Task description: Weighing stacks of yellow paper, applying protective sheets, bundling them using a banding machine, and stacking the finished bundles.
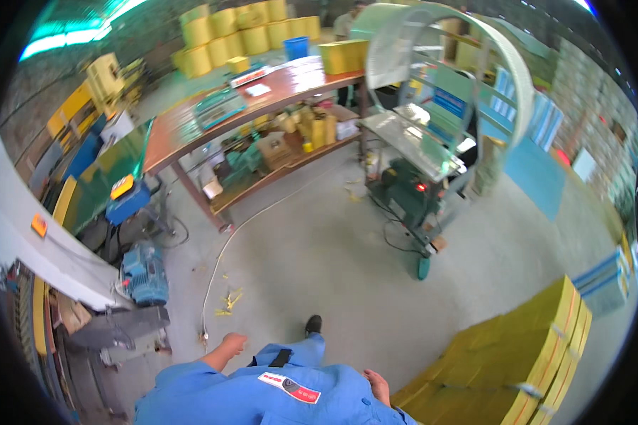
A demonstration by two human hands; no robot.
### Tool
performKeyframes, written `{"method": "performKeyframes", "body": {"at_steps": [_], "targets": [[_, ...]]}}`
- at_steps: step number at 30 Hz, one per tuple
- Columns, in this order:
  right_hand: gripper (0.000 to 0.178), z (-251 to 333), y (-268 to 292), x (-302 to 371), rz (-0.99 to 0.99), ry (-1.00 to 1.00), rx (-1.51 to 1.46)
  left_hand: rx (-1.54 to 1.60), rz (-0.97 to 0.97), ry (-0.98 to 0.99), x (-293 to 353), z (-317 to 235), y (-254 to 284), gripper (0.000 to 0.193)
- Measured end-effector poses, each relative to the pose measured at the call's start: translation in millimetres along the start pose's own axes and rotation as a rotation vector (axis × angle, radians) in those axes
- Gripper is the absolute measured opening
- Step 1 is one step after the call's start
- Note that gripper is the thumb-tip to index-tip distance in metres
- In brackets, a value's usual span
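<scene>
Fingers of the left hand (pixel 233 345): curled inward; whether they hold anything cannot be told. Fingers of the right hand (pixel 378 387): low against the blue jacket (pixel 347 397), partly hidden; wide or narrow cannot be told. Nearest the right hand: yellow stack (pixel 503 347), lower right. Nearest the left hand: pale cable (pixel 204 312), laid along the grey floor (pixel 397 312); yellow scraps (pixel 228 301) just beside it. Farther left: blue motor (pixel 145 273). Ahead: red-brown workbench (pixel 164 138), lower shelf loaded. Right of bench: wheeled machine (pixel 407 195) with large pale hoop.
</scene>
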State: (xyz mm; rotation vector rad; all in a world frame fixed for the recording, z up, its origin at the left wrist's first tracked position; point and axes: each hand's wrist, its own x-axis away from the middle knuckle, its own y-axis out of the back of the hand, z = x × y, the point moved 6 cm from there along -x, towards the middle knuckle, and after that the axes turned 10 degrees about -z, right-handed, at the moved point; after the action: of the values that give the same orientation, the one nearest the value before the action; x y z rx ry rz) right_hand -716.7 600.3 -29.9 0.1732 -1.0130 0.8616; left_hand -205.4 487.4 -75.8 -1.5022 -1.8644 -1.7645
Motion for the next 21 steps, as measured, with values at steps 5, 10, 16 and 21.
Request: {"method": "performKeyframes", "body": {"at_steps": [5,10,16,21], "targets": [[0.038,24.8,-145.7,-52.0,0.212,0.003,0.439,0.517,-0.025,0.151,-51.2,33.9,25.7,0.032],[0.036,18.9,-282.2,-165.5,0.341,0.012,0.461,0.676,0.005,0.144,-141.1,-55.5,85.3,0.03],[0.034,77.7,-501.2,-172.2,0.47,-0.071,0.523,0.783,-0.083,-0.144,-214.7,-230.0,216.6,0.033],[0.034,109.1,-583.1,-226.3,0.508,-0.124,0.624,0.908,-0.001,-0.376,-242.3,-393.6,268.4,0.035]]}}
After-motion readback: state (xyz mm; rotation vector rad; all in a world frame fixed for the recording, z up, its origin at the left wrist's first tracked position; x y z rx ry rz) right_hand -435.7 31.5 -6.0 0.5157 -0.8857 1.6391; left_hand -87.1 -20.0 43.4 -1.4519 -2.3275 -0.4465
